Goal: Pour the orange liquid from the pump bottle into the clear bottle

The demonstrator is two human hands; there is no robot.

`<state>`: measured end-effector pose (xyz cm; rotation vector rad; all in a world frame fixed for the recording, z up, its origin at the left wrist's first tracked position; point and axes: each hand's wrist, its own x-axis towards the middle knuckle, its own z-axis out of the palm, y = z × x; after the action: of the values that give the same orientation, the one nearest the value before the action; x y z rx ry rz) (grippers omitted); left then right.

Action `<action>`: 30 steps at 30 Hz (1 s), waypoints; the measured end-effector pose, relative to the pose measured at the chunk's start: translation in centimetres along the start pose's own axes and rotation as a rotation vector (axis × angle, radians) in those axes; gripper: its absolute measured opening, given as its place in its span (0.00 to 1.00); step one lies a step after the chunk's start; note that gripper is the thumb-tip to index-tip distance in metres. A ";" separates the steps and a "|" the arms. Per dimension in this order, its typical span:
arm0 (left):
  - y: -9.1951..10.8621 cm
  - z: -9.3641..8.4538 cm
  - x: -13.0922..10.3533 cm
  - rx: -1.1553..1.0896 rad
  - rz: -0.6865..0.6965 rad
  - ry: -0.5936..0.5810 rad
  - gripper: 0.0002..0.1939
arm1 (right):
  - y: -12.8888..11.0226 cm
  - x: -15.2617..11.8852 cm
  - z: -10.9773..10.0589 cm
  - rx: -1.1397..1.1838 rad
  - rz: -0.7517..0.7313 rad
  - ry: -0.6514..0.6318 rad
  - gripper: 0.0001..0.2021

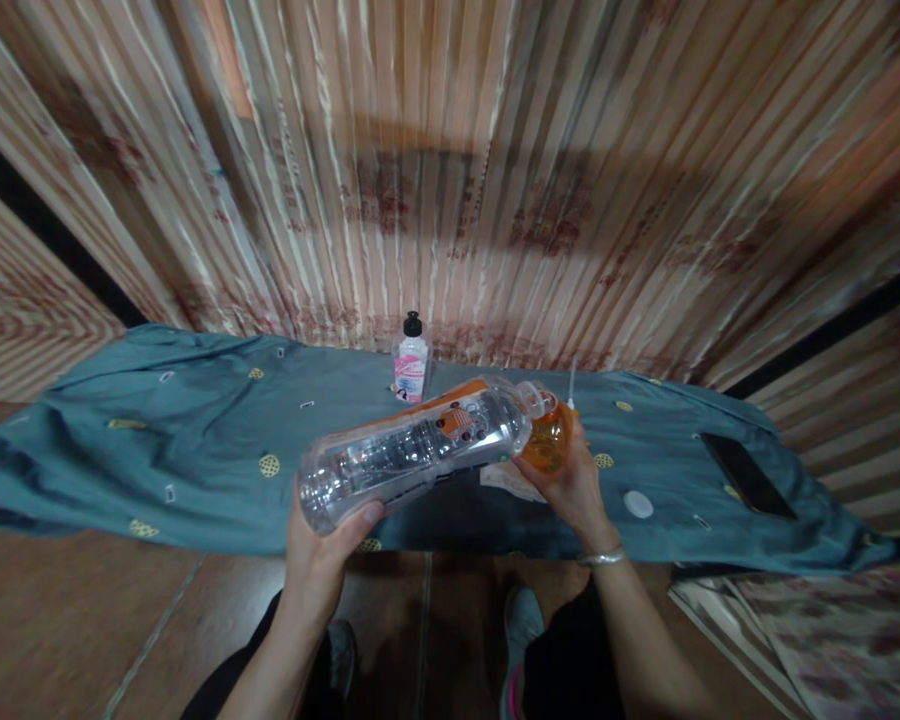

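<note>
A large clear plastic bottle (412, 455) with an orange printed label lies tilted across the middle of the view. My left hand (330, 545) is closed around its base end. The bottle's uncapped neck points right, at the mouth of a smaller bottle with orange liquid (549, 440). My right hand (574, 490) is wrapped round that smaller bottle and wears a bracelet at the wrist. Whether liquid is flowing between the two cannot be made out. Below them, a pale paper-like piece (514, 482) lies partly hidden on the cloth.
A small bottle with a black cap and pink label (410, 368) stands behind the large one. A white round lid (638, 504) and a dark phone (748, 476) lie at right on the green-blue cloth (217, 430). A thin white stick (572, 382) rises behind my right hand. Pleated curtains (450, 200) hang behind.
</note>
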<state>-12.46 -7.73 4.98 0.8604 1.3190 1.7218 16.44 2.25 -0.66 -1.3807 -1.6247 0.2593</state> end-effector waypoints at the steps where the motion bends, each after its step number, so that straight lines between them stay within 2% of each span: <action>1: 0.0 0.0 0.0 -0.006 -0.016 0.002 0.43 | 0.0 0.0 0.0 -0.001 0.007 -0.003 0.47; 15: 0.2 0.0 0.2 0.001 -0.034 -0.006 0.44 | -0.1 0.0 0.1 -0.005 0.008 0.003 0.46; 19: 0.6 0.2 0.1 0.005 -0.010 0.014 0.43 | 0.1 -0.1 0.1 -0.008 -0.008 0.002 0.46; 25: 1.3 0.6 -0.2 0.003 -0.055 0.055 0.43 | 0.0 -0.1 0.1 -0.003 -0.003 0.000 0.46; 30: 1.1 0.4 -0.1 0.008 -0.040 0.061 0.40 | 0.1 -0.1 0.2 0.000 0.003 -0.001 0.46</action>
<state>-12.25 -7.81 6.17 0.7859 1.3756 1.7248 16.34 2.30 -0.88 -1.3831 -1.6234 0.2613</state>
